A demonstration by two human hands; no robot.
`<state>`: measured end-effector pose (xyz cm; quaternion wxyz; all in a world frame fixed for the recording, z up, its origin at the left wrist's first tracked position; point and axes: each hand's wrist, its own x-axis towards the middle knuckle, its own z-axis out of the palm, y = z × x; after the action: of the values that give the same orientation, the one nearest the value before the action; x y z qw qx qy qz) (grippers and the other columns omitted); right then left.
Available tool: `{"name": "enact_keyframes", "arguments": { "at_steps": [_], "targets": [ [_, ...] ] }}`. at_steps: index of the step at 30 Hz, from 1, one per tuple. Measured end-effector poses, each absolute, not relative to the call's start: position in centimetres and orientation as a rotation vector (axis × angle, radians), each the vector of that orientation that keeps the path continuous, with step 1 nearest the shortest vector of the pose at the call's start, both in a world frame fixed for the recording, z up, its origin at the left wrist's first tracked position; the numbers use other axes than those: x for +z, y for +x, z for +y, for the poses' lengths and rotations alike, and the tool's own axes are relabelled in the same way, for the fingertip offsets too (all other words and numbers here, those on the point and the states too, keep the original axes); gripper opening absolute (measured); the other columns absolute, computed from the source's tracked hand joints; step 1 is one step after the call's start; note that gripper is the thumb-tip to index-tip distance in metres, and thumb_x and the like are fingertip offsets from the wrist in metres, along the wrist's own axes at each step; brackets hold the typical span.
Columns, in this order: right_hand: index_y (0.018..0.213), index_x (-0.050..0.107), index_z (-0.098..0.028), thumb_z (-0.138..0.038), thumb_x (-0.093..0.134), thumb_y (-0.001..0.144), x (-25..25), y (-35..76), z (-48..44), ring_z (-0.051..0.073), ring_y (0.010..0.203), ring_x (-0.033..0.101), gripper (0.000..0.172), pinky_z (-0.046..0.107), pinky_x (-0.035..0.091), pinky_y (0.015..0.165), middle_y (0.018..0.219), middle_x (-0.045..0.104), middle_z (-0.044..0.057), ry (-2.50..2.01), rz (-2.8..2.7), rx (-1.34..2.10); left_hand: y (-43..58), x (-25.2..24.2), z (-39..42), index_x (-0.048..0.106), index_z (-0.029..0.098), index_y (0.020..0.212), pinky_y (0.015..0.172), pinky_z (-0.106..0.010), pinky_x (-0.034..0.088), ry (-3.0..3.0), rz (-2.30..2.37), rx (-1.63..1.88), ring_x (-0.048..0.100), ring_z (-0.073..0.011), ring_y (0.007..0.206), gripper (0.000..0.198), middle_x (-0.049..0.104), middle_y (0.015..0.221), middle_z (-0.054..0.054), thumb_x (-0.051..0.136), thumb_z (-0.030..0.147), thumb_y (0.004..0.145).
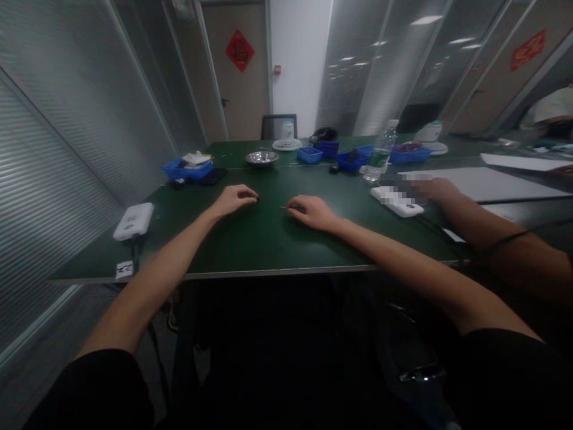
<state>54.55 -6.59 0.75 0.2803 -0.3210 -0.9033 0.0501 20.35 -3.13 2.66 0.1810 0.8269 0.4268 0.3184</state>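
My left hand [235, 198] rests on the green table [259, 245], fingers curled and pinched around a tiny dark object at its fingertips that I cannot name. My right hand [312, 212] lies a little to the right, fingers closed around a thin dark pointed tool [289, 208] whose tip sticks out to the left. The two hands are a short gap apart, both low on the tabletop.
A white device [133, 220] with a cable sits at the left edge. Further back stand blue bins [187, 169], a metal bowl [262, 157] and a water bottle [379, 156]. Another person's forearm [483, 230] lies at the right beside a white device [398, 202].
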Motion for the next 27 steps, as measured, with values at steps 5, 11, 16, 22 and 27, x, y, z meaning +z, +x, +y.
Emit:
{"name": "enact_keyframes", "arguments": {
  "at_steps": [5, 11, 16, 22, 27],
  "targets": [
    [0.117, 0.072, -0.02, -0.037, 0.061, 0.102, 0.9, 54.5, -6.9, 0.021, 0.092, 0.065, 0.026, 0.031, 0.045, 0.082, 0.106, 0.073, 0.008, -0.785, -2.441, 0.144, 25.2, 2.0, -5.1, 0.083, 0.017, 0.11, 0.079, -0.033, 0.05, 2.387, 0.886, 0.779, 0.065, -0.021, 0.087, 0.035, 0.074, 0.101, -0.009, 0.078, 0.045, 0.089],
    [0.115, 0.071, -0.02, -0.035, 0.062, 0.1, 1.0, 54.4, -7.3, 0.021, 0.091, 0.065, 0.024, 0.031, 0.044, 0.081, 0.105, 0.072, 0.008, -0.772, -2.458, 0.124, 25.5, 1.4, -5.3, 0.083, 0.017, 0.11, 0.077, -0.031, 0.049, 2.388, 0.86, 0.746, 0.064, -0.0194, 0.084, 0.033, 0.073, 0.099, -0.008, 0.079, 0.041, 0.089],
    [0.111, 0.071, -0.019, -0.033, 0.063, 0.098, 1.2, 54.4, -7.5, 0.021, 0.089, 0.066, 0.021, 0.031, 0.045, 0.081, 0.102, 0.072, 0.007, -0.742, -2.445, 0.151, 25.0, 1.4, -5.0, 0.082, 0.017, 0.114, 0.078, -0.031, 0.049, 2.385, 0.871, 0.707, 0.065, -0.0193, 0.085, 0.034, 0.074, 0.1, -0.008, 0.079, 0.041, 0.09],
    [0.114, 0.071, -0.019, -0.034, 0.061, 0.099, 1.4, 54.3, -7.8, 0.021, 0.09, 0.066, 0.023, 0.032, 0.046, 0.082, 0.105, 0.071, 0.008, -0.712, -2.471, 0.142, 25.0, 1.3, -5.0, 0.082, 0.018, 0.113, 0.079, -0.032, 0.05, 2.392, 0.851, 0.703, 0.065, -0.0195, 0.086, 0.032, 0.074, 0.101, -0.008, 0.078, 0.041, 0.091],
    [0.12, 0.069, -0.021, -0.038, 0.056, 0.104, 1.6, 54.2, -8.3, 0.02, 0.09, 0.064, 0.027, 0.031, 0.045, 0.08, 0.11, 0.07, 0.008, -0.691, -2.52, 0.097, 25.3, 1.4, -5.3, 0.082, 0.019, 0.112, 0.089, -0.035, 0.051, 2.349, 0.801, 0.707, 0.068, -0.0217, 0.098, 0.029, 0.076, 0.11, -0.009, 0.076, 0.038, 0.092]
  ]
}}
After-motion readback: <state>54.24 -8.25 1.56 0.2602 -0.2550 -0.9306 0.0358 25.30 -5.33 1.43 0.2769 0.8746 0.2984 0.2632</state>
